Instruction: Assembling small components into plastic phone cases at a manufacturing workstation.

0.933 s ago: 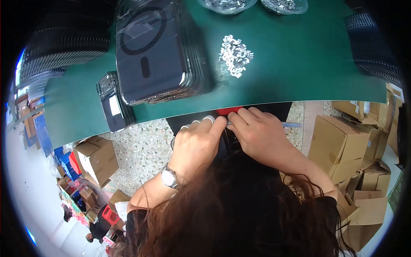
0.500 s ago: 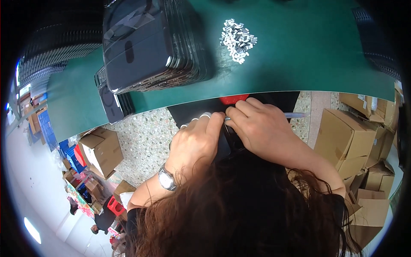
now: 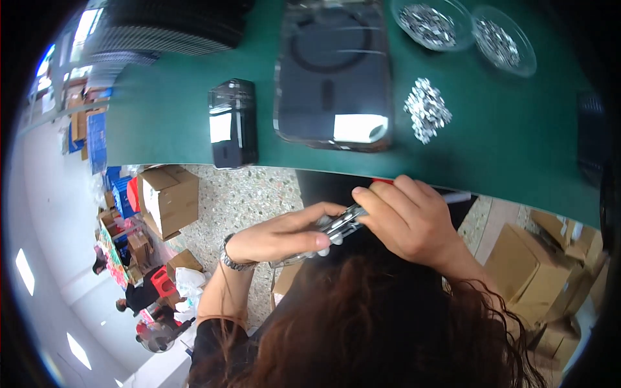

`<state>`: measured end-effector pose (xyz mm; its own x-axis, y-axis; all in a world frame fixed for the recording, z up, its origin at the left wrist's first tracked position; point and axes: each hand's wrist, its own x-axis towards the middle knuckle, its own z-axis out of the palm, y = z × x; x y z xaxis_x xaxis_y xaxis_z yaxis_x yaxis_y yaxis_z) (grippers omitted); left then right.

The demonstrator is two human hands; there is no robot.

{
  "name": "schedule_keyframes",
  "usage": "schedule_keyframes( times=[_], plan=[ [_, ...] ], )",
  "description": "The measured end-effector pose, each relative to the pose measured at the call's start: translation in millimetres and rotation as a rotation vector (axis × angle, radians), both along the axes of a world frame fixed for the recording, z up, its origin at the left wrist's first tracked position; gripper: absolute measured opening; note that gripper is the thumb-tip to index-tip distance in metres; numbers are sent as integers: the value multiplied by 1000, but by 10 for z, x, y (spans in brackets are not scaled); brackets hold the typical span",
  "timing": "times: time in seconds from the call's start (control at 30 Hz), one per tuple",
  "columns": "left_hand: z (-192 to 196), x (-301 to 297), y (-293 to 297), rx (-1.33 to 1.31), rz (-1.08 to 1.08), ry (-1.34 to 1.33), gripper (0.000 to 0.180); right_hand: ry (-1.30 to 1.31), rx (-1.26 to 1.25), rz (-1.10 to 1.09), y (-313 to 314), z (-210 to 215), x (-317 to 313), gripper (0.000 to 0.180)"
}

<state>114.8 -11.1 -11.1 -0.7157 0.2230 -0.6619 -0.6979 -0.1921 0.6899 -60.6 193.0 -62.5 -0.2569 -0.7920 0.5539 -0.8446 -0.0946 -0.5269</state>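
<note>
A phone case, thin and seen almost edge-on with a clear, shiny rim, is held over my lap just below the table edge. My left hand, with a watch at its wrist, grips one end between thumb and fingers. My right hand is closed at the other end, its fingers curled over the rim. A pale, translucent stick juts out beyond the right hand; its other end is hidden. Just in front, a small heap of tiny silver pieces lies on the green table.
A tall stack of dark phone cases stands mid-table, with a smaller stack to its left. Two clear dishes of silver pieces sit far right. Cardboard boxes stand left on the speckled floor, others right.
My left hand has turned and moved lower left, tilting the case so its rim shows. The view has shifted, bringing the dishes in and moving the stacks rightward.
</note>
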Motion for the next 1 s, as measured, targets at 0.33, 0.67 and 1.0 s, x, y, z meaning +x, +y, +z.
schedule_keyframes(
  times=[0.33,0.67,1.0],
  plan=[
    [420,24,-751,-1410,480,24,78,-147,83,-162,190,-219,-292,20],
    [-175,-339,-937,-1880,30,-212,102,-262,133,-378,438,-267,-439,17],
    [615,-793,-524,-1815,273,309,85,107,80,-427,-347,188,-1728,17]
  ],
)
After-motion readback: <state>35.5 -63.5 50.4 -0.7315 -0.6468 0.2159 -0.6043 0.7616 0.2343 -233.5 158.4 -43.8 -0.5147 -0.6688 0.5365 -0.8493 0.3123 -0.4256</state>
